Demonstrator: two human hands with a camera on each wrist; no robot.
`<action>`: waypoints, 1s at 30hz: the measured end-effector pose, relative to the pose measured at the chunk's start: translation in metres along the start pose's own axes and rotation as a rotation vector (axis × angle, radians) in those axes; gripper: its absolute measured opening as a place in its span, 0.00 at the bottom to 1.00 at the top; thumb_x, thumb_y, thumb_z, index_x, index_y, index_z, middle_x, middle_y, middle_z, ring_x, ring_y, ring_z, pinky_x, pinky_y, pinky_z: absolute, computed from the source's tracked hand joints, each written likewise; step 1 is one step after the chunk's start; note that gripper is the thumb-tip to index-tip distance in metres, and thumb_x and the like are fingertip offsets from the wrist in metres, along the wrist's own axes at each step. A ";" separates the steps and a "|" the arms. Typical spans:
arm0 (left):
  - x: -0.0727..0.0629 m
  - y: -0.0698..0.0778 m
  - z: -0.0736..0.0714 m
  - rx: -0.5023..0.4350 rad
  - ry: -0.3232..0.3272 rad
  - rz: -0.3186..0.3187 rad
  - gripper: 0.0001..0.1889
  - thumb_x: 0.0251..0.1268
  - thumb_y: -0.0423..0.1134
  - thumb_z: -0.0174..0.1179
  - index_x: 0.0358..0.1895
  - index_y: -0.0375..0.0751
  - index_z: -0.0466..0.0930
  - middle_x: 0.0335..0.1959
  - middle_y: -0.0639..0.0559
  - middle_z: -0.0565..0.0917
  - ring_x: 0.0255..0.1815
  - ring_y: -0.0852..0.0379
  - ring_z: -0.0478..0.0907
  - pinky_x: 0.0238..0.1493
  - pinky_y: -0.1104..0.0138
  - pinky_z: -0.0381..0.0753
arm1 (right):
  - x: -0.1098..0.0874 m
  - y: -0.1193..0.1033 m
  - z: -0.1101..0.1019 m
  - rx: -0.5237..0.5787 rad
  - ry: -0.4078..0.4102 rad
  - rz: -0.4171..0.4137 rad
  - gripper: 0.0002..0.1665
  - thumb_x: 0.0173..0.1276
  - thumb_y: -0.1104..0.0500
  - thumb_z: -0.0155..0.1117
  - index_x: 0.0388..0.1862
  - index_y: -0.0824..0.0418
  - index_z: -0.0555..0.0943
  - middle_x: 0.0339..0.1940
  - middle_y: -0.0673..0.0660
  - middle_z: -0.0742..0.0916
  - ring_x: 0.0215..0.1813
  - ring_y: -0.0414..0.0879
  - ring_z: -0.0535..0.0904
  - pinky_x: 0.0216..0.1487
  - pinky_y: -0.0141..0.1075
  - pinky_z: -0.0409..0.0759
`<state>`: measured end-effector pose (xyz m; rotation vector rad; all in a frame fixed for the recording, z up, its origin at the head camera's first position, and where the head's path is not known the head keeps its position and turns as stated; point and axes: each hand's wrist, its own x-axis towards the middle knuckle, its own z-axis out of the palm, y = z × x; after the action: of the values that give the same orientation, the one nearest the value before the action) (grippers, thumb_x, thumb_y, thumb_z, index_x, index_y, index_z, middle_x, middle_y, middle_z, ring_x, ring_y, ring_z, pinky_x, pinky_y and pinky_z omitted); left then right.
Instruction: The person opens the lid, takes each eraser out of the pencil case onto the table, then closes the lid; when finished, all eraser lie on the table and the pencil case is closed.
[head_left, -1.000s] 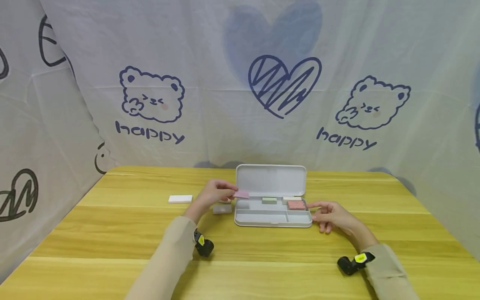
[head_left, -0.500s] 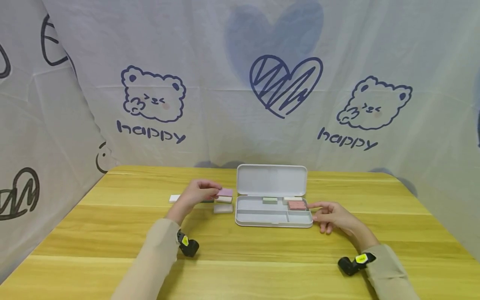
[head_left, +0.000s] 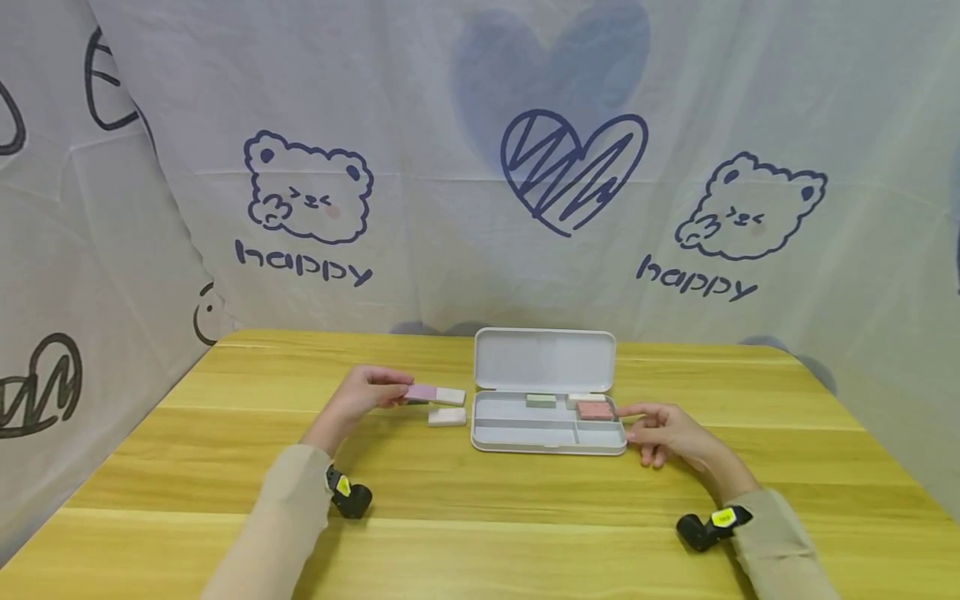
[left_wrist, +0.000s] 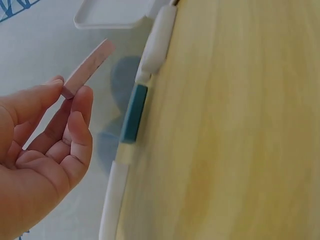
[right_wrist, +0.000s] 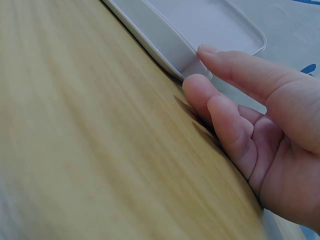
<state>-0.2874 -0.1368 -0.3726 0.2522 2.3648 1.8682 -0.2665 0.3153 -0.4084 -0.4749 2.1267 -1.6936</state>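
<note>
My left hand (head_left: 365,393) pinches a flat lilac eraser (head_left: 422,392) between thumb and fingertips, left of an opened white pencil case (head_left: 523,431). In the left wrist view, the eraser slants up from the fingertips, above a dark green eraser (left_wrist: 134,114) on the table. Two white erasers lie nearby, a rear one (head_left: 450,397) and a front one (head_left: 447,417). My right hand (head_left: 671,433) rests at the case's right end, its index finger extended to the side edge and its thumb by the front corner. Inside the case sit a pale green eraser (head_left: 541,401), a red one and a cream one.
Another white eraser (left_wrist: 114,200) lies farther left, hidden behind the left hand in the head view. The case's raised lid (head_left: 544,360) stands toward the back of the wooden table (head_left: 510,525). A printed cloth (head_left: 435,250) hangs behind the table.
My left hand has carried the lilac eraser left, from over the case's left end to beyond the white erasers, and lowered slightly. My right hand stays at the case.
</note>
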 end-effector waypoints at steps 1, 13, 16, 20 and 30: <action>0.000 -0.001 -0.001 0.000 0.001 -0.009 0.13 0.57 0.26 0.56 0.45 0.21 0.75 0.35 0.41 0.82 0.28 0.61 0.78 0.35 0.67 0.77 | 0.000 0.000 0.000 -0.003 0.000 -0.001 0.29 0.62 0.64 0.58 0.59 0.76 0.62 0.28 0.59 0.82 0.17 0.39 0.76 0.17 0.28 0.74; -0.001 -0.009 -0.010 0.025 -0.023 -0.046 0.12 0.53 0.22 0.57 0.42 0.17 0.75 0.33 0.37 0.82 0.26 0.57 0.80 0.32 0.67 0.79 | 0.000 0.001 0.000 -0.020 0.006 0.000 0.29 0.63 0.65 0.57 0.59 0.76 0.61 0.28 0.59 0.82 0.17 0.39 0.76 0.17 0.29 0.75; -0.002 -0.010 -0.010 0.026 -0.027 -0.070 0.11 0.53 0.21 0.57 0.41 0.16 0.75 0.32 0.38 0.82 0.24 0.58 0.79 0.30 0.68 0.78 | 0.000 0.001 0.000 -0.013 -0.003 -0.008 0.29 0.63 0.65 0.57 0.59 0.77 0.61 0.28 0.58 0.82 0.17 0.39 0.76 0.17 0.28 0.74; -0.003 -0.010 -0.010 0.022 -0.036 -0.104 0.11 0.54 0.21 0.56 0.41 0.17 0.75 0.31 0.39 0.82 0.23 0.58 0.79 0.28 0.69 0.78 | 0.000 0.001 -0.001 -0.004 -0.007 -0.014 0.29 0.62 0.65 0.57 0.59 0.77 0.61 0.28 0.58 0.82 0.17 0.39 0.76 0.17 0.28 0.74; -0.003 -0.010 -0.010 0.074 -0.123 -0.113 0.15 0.51 0.19 0.55 0.45 0.18 0.73 0.36 0.35 0.81 0.27 0.56 0.79 0.32 0.67 0.78 | 0.000 0.004 -0.003 0.001 -0.020 -0.041 0.27 0.63 0.65 0.57 0.58 0.75 0.64 0.28 0.58 0.83 0.18 0.39 0.76 0.17 0.28 0.74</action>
<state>-0.2866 -0.1492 -0.3799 0.2276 2.3173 1.6686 -0.2683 0.3183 -0.4114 -0.5362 2.1151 -1.7045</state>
